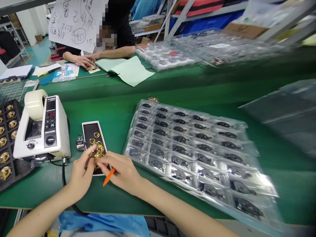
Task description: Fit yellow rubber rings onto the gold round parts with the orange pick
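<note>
A small gold round part [96,152] is pinched between the fingertips of my left hand [82,171], above a white-rimmed box [84,130]. My right hand [122,171] touches the same part from the right, its fingers closed around an orange tool [109,177] that slants down to the left. Whether the tool's far tip meets the gold part is hidden by the fingers. Inside the box, yellow rings [96,135] lie on a dark bottom. A small metal counter [80,144] sits against the box's left side.
A tape dispenser [59,125] with a black cable stands left, beside a black foam tray [17,141] of gold parts. Clear plastic trays [181,149] of black parts fill the right. Across the bench, a person's hands [86,61] rest near green paper [135,70].
</note>
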A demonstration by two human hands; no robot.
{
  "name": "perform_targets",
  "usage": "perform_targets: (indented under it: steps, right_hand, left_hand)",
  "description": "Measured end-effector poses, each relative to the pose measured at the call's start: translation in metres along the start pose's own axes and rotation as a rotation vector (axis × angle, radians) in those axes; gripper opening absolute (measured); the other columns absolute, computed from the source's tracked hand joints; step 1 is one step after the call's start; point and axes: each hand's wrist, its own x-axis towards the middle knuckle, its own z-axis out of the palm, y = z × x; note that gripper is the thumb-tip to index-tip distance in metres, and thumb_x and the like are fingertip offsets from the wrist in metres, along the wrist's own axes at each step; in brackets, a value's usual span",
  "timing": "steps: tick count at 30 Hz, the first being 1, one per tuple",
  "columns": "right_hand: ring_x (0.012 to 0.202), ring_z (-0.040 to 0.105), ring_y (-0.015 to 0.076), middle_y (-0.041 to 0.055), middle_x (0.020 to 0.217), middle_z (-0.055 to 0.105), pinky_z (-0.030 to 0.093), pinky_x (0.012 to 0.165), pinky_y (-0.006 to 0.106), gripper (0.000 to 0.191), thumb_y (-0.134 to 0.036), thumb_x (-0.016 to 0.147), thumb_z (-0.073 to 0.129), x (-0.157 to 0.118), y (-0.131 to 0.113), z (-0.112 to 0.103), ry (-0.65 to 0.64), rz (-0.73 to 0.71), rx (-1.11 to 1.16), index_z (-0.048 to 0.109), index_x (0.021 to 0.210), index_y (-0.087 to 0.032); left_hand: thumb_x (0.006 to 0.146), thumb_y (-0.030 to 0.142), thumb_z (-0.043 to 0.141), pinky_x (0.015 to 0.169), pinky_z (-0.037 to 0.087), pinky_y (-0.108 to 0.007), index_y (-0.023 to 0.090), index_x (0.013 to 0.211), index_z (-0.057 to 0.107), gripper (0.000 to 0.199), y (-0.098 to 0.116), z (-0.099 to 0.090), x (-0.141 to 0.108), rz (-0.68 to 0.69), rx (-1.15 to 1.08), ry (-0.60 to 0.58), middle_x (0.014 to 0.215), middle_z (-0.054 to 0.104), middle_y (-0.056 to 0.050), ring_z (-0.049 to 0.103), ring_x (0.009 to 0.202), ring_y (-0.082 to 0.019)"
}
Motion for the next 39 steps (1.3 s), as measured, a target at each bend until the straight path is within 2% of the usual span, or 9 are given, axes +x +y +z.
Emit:
perform_targets:
  steps: [3, 6, 11, 14, 17, 20, 22, 25, 39]
  right_hand:
    - [0.052, 0.052, 0.0094, 0.0000, 0.063, 0.060, 0.039, 0.048, 0.020, 0.016, -0.012, 0.092, 0.049, -0.001, -0.001, -0.001, 0.004, -0.063, -0.017, 0.061, 0.083, -0.017]
    - [0.055, 0.055, 0.0097, 0.0008, 0.066, 0.062, 0.039, 0.050, 0.020, 0.016, -0.015, 0.093, 0.051, 0.000, 0.004, -0.006, 0.020, 0.060, 0.013, 0.064, 0.085, -0.017]
    - [0.053, 0.054, 0.0104, -0.0028, 0.060, 0.059, 0.036, 0.049, 0.021, 0.024, -0.023, 0.085, 0.066, 0.007, 0.014, -0.011, -0.250, 0.403, -0.078, 0.059, 0.063, -0.018]
    - [0.057, 0.057, 0.0111, -0.0021, 0.065, 0.063, 0.037, 0.053, 0.021, 0.019, -0.014, 0.082, 0.067, 0.012, 0.012, -0.020, -0.393, 0.428, -0.127, 0.061, 0.064, -0.017]
    - [0.071, 0.064, 0.0127, 0.0012, 0.082, 0.070, 0.044, 0.062, 0.021, 0.015, -0.008, 0.085, 0.059, 0.019, 0.012, -0.046, -0.344, 0.382, -0.152, 0.070, 0.089, -0.019]
    - [0.073, 0.065, 0.0160, 0.0045, 0.085, 0.070, 0.046, 0.062, 0.024, 0.016, -0.018, 0.090, 0.055, 0.027, 0.027, -0.092, -0.254, 0.494, -0.479, 0.070, 0.095, -0.018]
    - [0.074, 0.067, 0.0194, 0.0071, 0.086, 0.071, 0.044, 0.060, 0.026, 0.023, -0.023, 0.094, 0.048, 0.029, 0.046, -0.123, -0.372, 0.678, -0.834, 0.071, 0.093, -0.018]
    - [0.078, 0.069, 0.0261, 0.0123, 0.084, 0.073, 0.044, 0.059, 0.029, 0.018, -0.016, 0.088, 0.055, 0.026, 0.074, -0.153, -0.490, 0.760, -0.954, 0.073, 0.086, -0.013]
    - [0.089, 0.065, 0.0174, 0.0077, 0.098, 0.068, 0.053, 0.082, 0.036, 0.020, -0.029, 0.092, 0.060, 0.033, 0.097, -0.151, -0.763, 0.643, -0.978, 0.065, 0.097, -0.010]
  left_hand:
    - [0.090, 0.026, 0.050, 0.092, 0.054, -0.033, 0.019, 0.126, 0.058, 0.038, 0.002, -0.002, 0.005, -0.061, -0.108, 0.061, 0.117, 0.070, -0.008, 0.069, 0.100, -0.020]
    - [0.090, 0.029, 0.052, 0.093, 0.054, -0.035, 0.018, 0.123, 0.059, 0.035, 0.002, -0.004, 0.005, -0.046, -0.180, 0.151, 0.122, 0.067, -0.009, 0.067, 0.106, -0.021]
    - [0.093, 0.024, 0.050, 0.098, 0.053, -0.037, 0.021, 0.124, 0.060, 0.032, -0.006, -0.010, -0.007, 0.300, -0.041, 0.307, 0.124, 0.067, -0.009, 0.064, 0.114, -0.022]
    - [0.093, 0.021, 0.051, 0.097, 0.054, -0.036, 0.023, 0.125, 0.060, 0.033, -0.011, -0.014, -0.011, 0.405, 0.025, 0.344, 0.124, 0.067, -0.007, 0.065, 0.113, -0.022]
    - [0.092, 0.024, 0.054, 0.096, 0.054, -0.034, 0.022, 0.123, 0.061, 0.032, -0.009, -0.016, -0.009, 0.312, 0.009, 0.380, 0.120, 0.069, -0.007, 0.069, 0.104, -0.021]
    - [0.090, 0.030, 0.058, 0.092, 0.057, -0.033, 0.021, 0.120, 0.062, 0.032, -0.003, -0.015, -0.006, 0.185, -0.093, 0.388, 0.115, 0.071, -0.007, 0.071, 0.099, -0.021]
    - [0.089, 0.033, 0.059, 0.089, 0.058, -0.032, 0.020, 0.118, 0.063, 0.032, 0.001, -0.015, -0.005, 0.154, -0.147, 0.386, 0.113, 0.072, -0.007, 0.071, 0.097, -0.021]
    - [0.087, 0.035, 0.061, 0.090, 0.058, -0.031, 0.020, 0.117, 0.064, 0.033, -0.001, -0.015, -0.006, 0.150, -0.145, 0.395, 0.112, 0.073, -0.007, 0.072, 0.094, -0.020]
    - [0.081, 0.043, 0.065, 0.106, 0.042, -0.042, 0.022, 0.119, 0.066, 0.044, -0.014, -0.013, -0.005, 0.052, -0.024, 0.519, 0.107, 0.074, -0.004, 0.070, 0.102, -0.027]
